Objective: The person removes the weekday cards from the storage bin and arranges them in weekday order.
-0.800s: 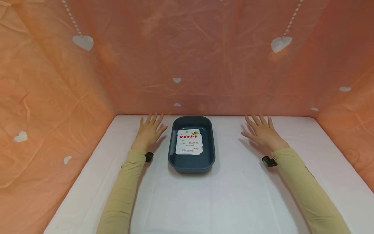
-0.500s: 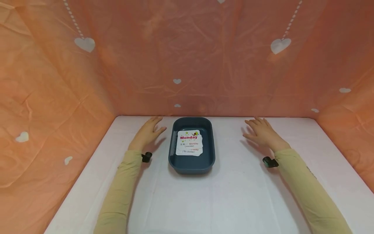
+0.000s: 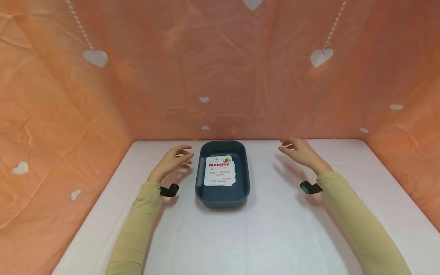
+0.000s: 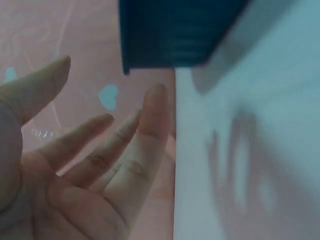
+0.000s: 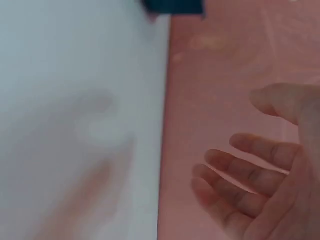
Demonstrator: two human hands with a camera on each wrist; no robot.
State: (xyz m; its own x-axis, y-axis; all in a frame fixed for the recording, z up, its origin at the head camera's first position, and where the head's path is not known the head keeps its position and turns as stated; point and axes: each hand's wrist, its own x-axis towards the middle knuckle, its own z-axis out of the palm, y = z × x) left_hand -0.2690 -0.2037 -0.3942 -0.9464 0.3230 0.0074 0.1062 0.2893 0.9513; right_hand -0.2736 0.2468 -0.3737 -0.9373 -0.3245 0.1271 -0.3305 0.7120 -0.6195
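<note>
A dark blue-grey rectangular tray stands on the white table, with a small stack of white word cards lying inside. The top card reads "Monday" in red. To the left of the tray, my left hand hovers above the table, its fingers relaxed and slightly bent, holding nothing. My right hand is raised farther off on the right side, loosely bent and also holding nothing. Both palms face inward. In the left wrist view, the tray's side appears just beyond the fingertips; neither hand touches it.
An orange cloth wall with white hearts rises behind the table and along both sides. Black wrist cameras sit on the inner side of each wrist, above the table.
Both hands have turned from palms down with spread fingers to palms inward with fingers gently bent, and lifted. The tray and cards stay in place; the head view has shifted slightly.
</note>
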